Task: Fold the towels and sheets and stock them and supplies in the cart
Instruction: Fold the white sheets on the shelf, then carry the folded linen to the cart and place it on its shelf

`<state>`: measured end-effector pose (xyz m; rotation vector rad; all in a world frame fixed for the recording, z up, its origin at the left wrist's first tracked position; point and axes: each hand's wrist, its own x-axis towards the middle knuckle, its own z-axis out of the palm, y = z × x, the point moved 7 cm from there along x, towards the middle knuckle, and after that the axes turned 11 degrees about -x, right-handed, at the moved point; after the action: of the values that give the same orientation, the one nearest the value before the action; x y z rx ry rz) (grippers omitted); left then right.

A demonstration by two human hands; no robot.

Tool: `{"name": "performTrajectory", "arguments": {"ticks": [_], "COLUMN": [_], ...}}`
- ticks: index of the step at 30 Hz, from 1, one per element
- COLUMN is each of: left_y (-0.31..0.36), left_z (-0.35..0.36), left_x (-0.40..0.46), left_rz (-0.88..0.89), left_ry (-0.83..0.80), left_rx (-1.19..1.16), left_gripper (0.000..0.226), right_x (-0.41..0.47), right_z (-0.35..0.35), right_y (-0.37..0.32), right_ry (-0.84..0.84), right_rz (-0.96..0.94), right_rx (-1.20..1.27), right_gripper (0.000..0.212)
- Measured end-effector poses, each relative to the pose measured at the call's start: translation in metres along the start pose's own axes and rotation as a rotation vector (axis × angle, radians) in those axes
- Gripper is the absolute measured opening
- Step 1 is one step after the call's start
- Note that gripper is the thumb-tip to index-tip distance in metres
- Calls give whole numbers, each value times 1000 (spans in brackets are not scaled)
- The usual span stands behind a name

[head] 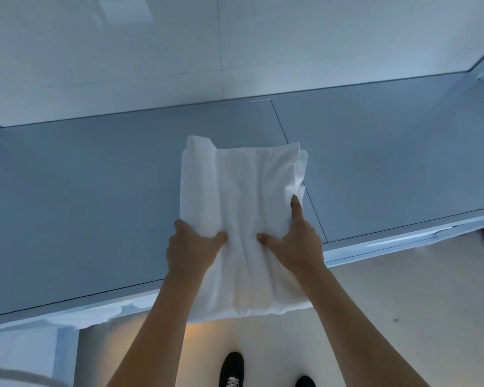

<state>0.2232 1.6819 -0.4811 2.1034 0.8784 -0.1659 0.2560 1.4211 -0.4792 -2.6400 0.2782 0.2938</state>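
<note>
Head view shows you holding a white, partly folded terry towel (243, 208) over the near edge of a flat grey table top (95, 191). The far part of the towel lies over the grey surface, and its near part hangs off past the pale front rim toward the beige floor (403, 317); whether the far end actually rests on the top or is lifted just clear cannot be told.

Your left hand (192, 247) grips the towel's left side, thumb pressed on top and fingers curled beneath the cloth. Your right hand (294, 244) holds the right side, thumb on top, with the index finger stretched forward along the right edge, where several loose layers splay apart at the corner.

Expect the towel to be light, soft and limp: it will sag wherever you do not support it, and the stacked layers will likely slide against each other. The wrinkles gathered between your thumbs suggest the cloth bunches easily, so take hold at the outer edges or corners, pinching all layers together, and draw it taut before laying it down.

Both forearms reach forward and slightly inward, wrists roughly level, palms facing down. Below them a black shoe with white laces (231, 370) stands on the floor.
</note>
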Motion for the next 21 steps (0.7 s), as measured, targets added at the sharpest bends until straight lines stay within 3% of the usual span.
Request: {"name": "performTrajectory", "arguments": {"ticks": [7,17,21], "left_y": [26,49,76], "left_z": [19,62,94], "left_x": [-56,-132,-182], "left_rz": [255,320,409], "left_ry": [-57,-225,-285], "left_rx": [267,221,212], "left_gripper": [97,101,98], "right_x": [-66,-123,-157], "right_z": [1,-52,-90], "right_y": [22,97,149], "right_ry": [117,273,390], "right_rz": [80,253,373], "right_rx": [-80,-39,70], "right_gripper": [102,96,76]}}
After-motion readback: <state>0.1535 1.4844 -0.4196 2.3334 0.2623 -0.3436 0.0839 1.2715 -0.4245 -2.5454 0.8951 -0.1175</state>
